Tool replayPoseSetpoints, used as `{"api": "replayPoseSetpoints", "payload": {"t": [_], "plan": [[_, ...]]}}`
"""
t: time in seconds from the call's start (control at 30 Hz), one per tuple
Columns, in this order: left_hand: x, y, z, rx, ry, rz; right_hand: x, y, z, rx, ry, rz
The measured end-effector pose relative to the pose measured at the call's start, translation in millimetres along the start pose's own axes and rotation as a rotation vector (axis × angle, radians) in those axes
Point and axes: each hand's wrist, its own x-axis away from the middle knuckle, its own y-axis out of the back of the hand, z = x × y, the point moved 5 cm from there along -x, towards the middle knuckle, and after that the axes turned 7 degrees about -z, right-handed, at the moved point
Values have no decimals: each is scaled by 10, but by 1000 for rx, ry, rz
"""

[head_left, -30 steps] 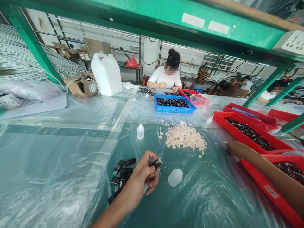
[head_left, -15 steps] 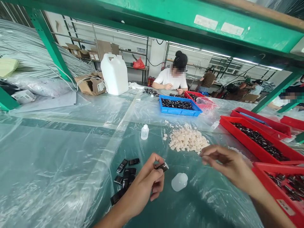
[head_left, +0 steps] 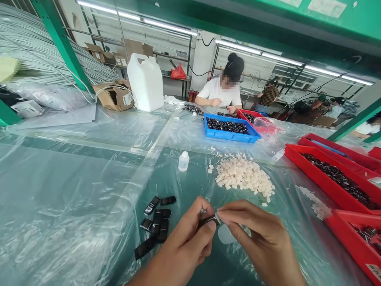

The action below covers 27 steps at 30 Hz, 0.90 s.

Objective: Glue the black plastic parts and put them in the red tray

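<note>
At the near edge of a long table [head_left: 74, 159] sheeted in crinkled clear plastic, the person's left hand [head_left: 190, 242] pinches a small glossy black clip-shaped part [head_left: 208, 219] between thumb and curled fingers, closed snugly on it. The right hand [head_left: 256, 238] meets it from the other side, fingertips drawn together at the part's end; whether they hold something tiny there cannot be told. Just beyond the hands and partly hidden by them lies a squat translucent plastic cap [head_left: 224, 235] on the sheet.

A loose cluster of black parts [head_left: 156, 224], flat and oblong with shiny faces, lies on the table just left of the left hand. Farther in, toward the table's middle, sits a mound of small cream-coloured cubes [head_left: 244, 176], pale and matte, with a little soft white dropper bottle [head_left: 183, 161] upright to its left. Along the right edge run shallow red plastic trays [head_left: 315, 174] filled with dark glinting pieces. A blue tray [head_left: 232, 136] of the same pieces stands near the far edge, where a seated co-worker in a white top [head_left: 222, 93] works with both hands on the table. A boxy white jerrycan [head_left: 145, 83] and an open cardboard box [head_left: 114, 97] stand at the far left corner, before a bundle of thin grey rods [head_left: 38, 55]
</note>
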Motion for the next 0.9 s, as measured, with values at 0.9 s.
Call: {"api": "replayPoseSetpoints", "payload": {"t": [0.9], "plan": [[151, -34, 144, -381, -219, -324, 358, -59, 149, 365, 38, -290]]}}
